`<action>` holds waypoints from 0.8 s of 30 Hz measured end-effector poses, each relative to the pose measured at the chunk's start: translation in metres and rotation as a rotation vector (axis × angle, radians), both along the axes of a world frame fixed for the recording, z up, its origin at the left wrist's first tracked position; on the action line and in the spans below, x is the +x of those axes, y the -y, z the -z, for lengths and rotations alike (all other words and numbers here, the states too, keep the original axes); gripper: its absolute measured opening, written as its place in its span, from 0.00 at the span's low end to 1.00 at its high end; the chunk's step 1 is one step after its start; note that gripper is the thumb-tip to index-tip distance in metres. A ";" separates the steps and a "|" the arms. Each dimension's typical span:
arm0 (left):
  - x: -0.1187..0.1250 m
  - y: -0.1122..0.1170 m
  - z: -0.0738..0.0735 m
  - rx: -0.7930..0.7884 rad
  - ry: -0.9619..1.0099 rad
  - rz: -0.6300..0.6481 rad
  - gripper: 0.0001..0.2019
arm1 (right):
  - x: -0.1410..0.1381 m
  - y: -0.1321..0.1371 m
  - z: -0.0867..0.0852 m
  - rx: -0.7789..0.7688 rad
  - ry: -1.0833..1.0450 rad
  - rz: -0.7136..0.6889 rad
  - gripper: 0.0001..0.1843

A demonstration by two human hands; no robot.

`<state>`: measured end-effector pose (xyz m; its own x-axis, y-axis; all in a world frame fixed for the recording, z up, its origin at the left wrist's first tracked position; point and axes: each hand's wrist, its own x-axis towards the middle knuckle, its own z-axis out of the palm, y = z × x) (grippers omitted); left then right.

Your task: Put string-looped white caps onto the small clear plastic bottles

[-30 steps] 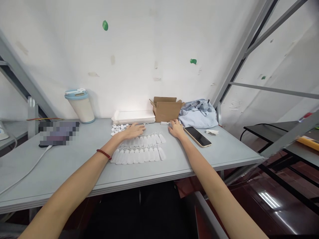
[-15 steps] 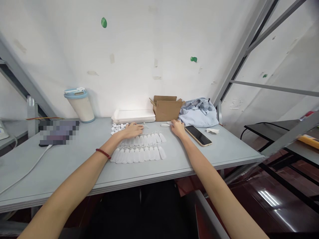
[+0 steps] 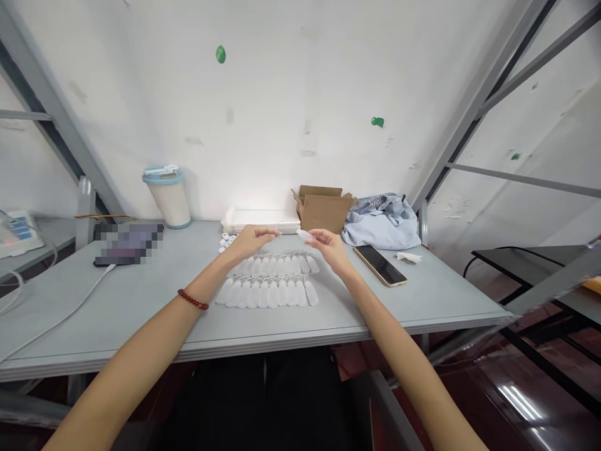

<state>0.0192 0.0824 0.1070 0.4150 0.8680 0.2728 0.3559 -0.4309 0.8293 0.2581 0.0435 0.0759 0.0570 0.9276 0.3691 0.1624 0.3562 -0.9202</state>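
Light soft, fairly bright. Wall (image 3: pixel 272 100) palest just left of the box (image 3: pixel 323 213), above the stack (image 3: pixel 263 219). Faint shadow beside the cup (image 3: pixel 169 200), left of the box. Below the box, under the bench (image 3: pixel 282 322), near black. Glare streaks on floor (image 3: pixel 498 419), lower right of the box. Tags (image 3: pixel 273 293), front-left of the box, washed out. Tablet (image 3: pixel 129 243), far left of it, pixelated. Posts (image 3: pixel 441 164) either side of box splay: wide-angle stretch.
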 end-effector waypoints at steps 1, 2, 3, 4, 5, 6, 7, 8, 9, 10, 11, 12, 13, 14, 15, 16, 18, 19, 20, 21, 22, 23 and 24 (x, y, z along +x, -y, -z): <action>0.002 0.006 -0.002 0.000 0.040 0.019 0.17 | -0.005 0.004 -0.002 -0.015 -0.033 -0.052 0.19; 0.004 0.012 -0.003 -0.001 0.069 0.038 0.16 | -0.009 0.008 -0.004 -0.028 -0.054 -0.096 0.19; 0.007 0.017 -0.004 0.001 0.093 0.050 0.15 | -0.012 0.011 -0.006 -0.040 -0.065 -0.127 0.19; 0.010 0.021 -0.005 0.006 0.110 0.057 0.15 | -0.013 0.013 -0.007 -0.051 -0.069 -0.149 0.19; 0.013 0.024 -0.005 0.015 0.119 0.060 0.15 | -0.014 0.015 -0.009 -0.062 -0.067 -0.165 0.19; 0.015 0.026 -0.006 0.025 0.125 0.060 0.15 | -0.014 0.016 -0.010 -0.071 -0.062 -0.177 0.19; 0.017 0.028 -0.006 0.035 0.126 0.060 0.15 | -0.014 0.017 -0.011 -0.078 -0.057 -0.186 0.20; 0.018 0.029 -0.006 0.045 0.126 0.058 0.14 | -0.013 0.017 -0.012 -0.085 -0.052 -0.194 0.20; 0.018 0.030 -0.006 0.052 0.126 0.054 0.14 | -0.013 0.018 -0.012 -0.090 -0.046 -0.203 0.20; 0.018 0.031 -0.006 0.055 0.125 0.047 0.14 | -0.012 0.019 -0.013 -0.094 -0.040 -0.211 0.20; 0.018 0.031 -0.006 0.054 0.126 0.038 0.13 | -0.012 0.019 -0.013 -0.098 -0.034 -0.220 0.20; 0.018 0.032 -0.006 0.049 0.129 0.027 0.13 | -0.012 0.020 -0.013 -0.101 -0.028 -0.231 0.20; 0.017 0.032 -0.006 0.044 0.133 0.022 0.13 | -0.012 0.020 -0.014 -0.103 -0.022 -0.245 0.19; 0.017 0.032 -0.006 0.041 0.139 0.025 0.12 | -0.012 0.021 -0.014 -0.105 -0.018 -0.259 0.19; 0.017 0.032 -0.006 0.040 0.147 0.032 0.12 | -0.012 0.021 -0.014 -0.108 -0.019 -0.273 0.19; 0.018 0.032 -0.005 0.041 0.156 0.044 0.12 | -0.012 0.021 -0.014 -0.111 -0.025 -0.285 0.18; 0.019 0.033 -0.004 0.048 0.178 0.069 0.12 | -0.012 0.021 -0.015 -0.118 -0.039 -0.304 0.17; 0.020 0.033 -0.003 0.052 0.184 0.077 0.12 | -0.011 0.021 -0.015 -0.121 -0.041 -0.311 0.16; 0.021 0.032 -0.002 0.056 0.187 0.083 0.11 | -0.011 0.022 -0.015 -0.123 -0.038 -0.315 0.16; 0.022 0.032 -0.002 0.062 0.188 0.086 0.11 | -0.011 0.023 -0.016 -0.123 -0.030 -0.320 0.15; 0.023 0.033 -0.001 0.067 0.190 0.087 0.11 | -0.011 0.023 -0.016 -0.124 -0.019 -0.322 0.15; 0.023 0.033 0.000 0.072 0.194 0.086 0.11 | -0.011 0.024 -0.017 -0.125 -0.007 -0.324 0.15; 0.024 0.033 0.000 0.076 0.200 0.084 0.11 | -0.011 0.025 -0.018 -0.127 0.001 -0.325 0.15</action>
<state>0.0429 0.0495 0.1069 0.4158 0.8066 0.4201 0.1485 -0.5160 0.8436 0.2472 0.0186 0.0937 -0.2492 0.9359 0.2491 0.0601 0.2716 -0.9605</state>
